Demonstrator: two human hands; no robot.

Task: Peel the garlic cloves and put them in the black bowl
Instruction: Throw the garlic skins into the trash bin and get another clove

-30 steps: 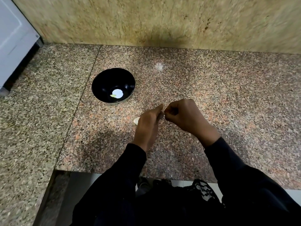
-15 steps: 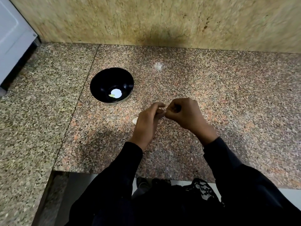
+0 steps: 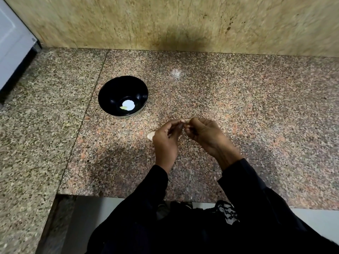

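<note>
Above the granite counter [image 3: 238, 107], pale garlic clove [image 3: 186, 121] pinched between both hands' fingertips

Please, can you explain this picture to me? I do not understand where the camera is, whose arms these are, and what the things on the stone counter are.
There is no machine here. The camera sits on a person's head and looks down, so the two arms in black sleeves are that person's own. The left hand and the right hand meet above a speckled stone counter and together pinch a small pale thing, probably a garlic clove being peeled; it is mostly hidden by the fingers. Another pale clove lies on the counter, peeking out beside the left hand. Further back on the left stands a black bowl, with something white and a small greenish piece at its bottom.
</note>
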